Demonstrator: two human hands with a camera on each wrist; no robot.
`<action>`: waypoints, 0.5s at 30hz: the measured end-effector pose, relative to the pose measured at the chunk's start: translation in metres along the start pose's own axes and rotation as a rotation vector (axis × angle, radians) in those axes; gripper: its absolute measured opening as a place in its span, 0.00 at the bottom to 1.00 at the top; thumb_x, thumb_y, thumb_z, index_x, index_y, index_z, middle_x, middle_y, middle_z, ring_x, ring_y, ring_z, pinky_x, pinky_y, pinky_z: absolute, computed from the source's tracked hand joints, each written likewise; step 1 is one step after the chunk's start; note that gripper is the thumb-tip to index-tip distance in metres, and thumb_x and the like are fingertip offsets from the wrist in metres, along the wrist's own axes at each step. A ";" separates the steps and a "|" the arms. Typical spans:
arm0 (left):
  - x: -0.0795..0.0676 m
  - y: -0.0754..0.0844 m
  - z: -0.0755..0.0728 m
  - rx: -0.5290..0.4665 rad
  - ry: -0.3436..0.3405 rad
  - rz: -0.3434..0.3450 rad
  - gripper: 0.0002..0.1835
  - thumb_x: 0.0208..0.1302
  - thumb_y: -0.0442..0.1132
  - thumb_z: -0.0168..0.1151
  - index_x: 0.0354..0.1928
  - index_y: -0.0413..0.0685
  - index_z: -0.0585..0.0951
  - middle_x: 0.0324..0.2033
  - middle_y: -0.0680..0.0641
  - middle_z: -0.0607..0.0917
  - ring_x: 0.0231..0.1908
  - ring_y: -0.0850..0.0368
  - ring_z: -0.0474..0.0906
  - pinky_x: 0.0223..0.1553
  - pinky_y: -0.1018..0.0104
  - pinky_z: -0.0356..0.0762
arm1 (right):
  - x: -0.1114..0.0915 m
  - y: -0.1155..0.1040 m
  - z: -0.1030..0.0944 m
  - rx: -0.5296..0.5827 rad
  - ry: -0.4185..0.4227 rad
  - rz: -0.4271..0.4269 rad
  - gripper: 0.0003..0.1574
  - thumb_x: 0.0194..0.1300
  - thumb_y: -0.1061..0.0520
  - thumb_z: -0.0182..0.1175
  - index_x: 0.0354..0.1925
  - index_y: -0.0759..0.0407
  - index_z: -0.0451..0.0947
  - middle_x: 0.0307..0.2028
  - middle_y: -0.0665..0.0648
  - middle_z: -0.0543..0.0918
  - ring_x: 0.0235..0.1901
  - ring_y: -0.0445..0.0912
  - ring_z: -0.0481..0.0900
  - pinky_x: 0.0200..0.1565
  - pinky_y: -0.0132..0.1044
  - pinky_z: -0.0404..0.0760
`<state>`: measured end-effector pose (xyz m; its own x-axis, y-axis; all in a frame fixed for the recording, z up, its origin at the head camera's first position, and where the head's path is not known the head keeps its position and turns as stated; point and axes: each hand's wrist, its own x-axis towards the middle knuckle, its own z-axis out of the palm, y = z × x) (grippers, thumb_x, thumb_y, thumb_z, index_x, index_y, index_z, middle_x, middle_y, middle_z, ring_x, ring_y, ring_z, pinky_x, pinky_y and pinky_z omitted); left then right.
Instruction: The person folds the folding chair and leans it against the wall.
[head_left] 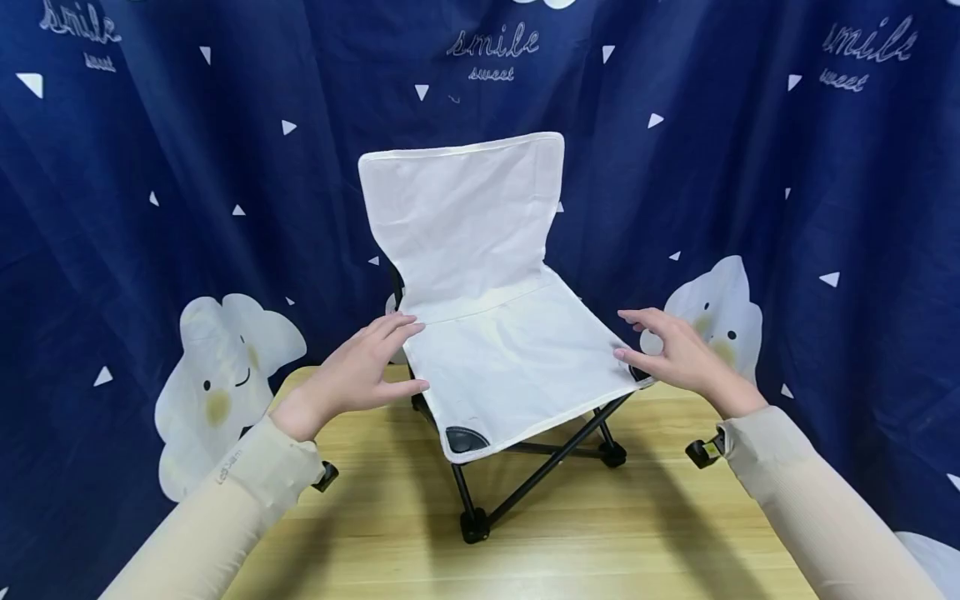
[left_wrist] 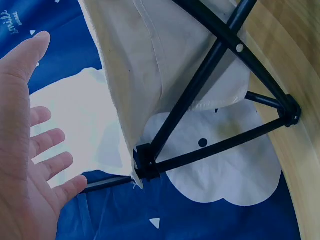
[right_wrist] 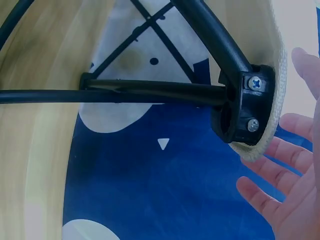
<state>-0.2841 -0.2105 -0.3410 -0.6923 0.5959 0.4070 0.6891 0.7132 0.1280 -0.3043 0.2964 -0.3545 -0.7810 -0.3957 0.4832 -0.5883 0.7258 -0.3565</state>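
Note:
A small folding chair (head_left: 510,358) with a white fabric seat and back stands unfolded, its black tubular legs crossed under the seat. My left hand (head_left: 360,367) is beside the seat's left edge, fingers extended and thumb apart, holding nothing. On the other side, my right hand (head_left: 675,354) hovers by the seat's front right corner with its fingers spread. The left wrist view shows the crossed frame tubes (left_wrist: 200,80) from the side, with the left palm facing the fabric. In the right wrist view, a black corner bracket (right_wrist: 245,105) with two screws sits close to the right fingers (right_wrist: 285,172).
The chair stands on a light wooden tabletop (head_left: 375,533) with a rounded corner at the back left. Behind hangs a dark blue curtain (head_left: 247,150) printed with white clouds, triangles and lettering. A black wrist camera (head_left: 702,452) is strapped below the right hand.

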 end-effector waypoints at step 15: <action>-0.001 0.020 0.003 -0.052 0.068 0.163 0.41 0.64 0.54 0.79 0.72 0.39 0.78 0.70 0.37 0.80 0.72 0.36 0.75 0.73 0.38 0.75 | -0.008 -0.014 0.004 -0.015 0.069 -0.131 0.35 0.58 0.58 0.80 0.63 0.63 0.85 0.55 0.62 0.91 0.50 0.56 0.87 0.52 0.39 0.80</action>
<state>-0.2708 -0.1957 -0.3414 -0.5556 0.6748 0.4858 0.8026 0.5879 0.1012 -0.2909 0.2874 -0.3571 -0.6808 -0.4487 0.5789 -0.6810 0.6788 -0.2747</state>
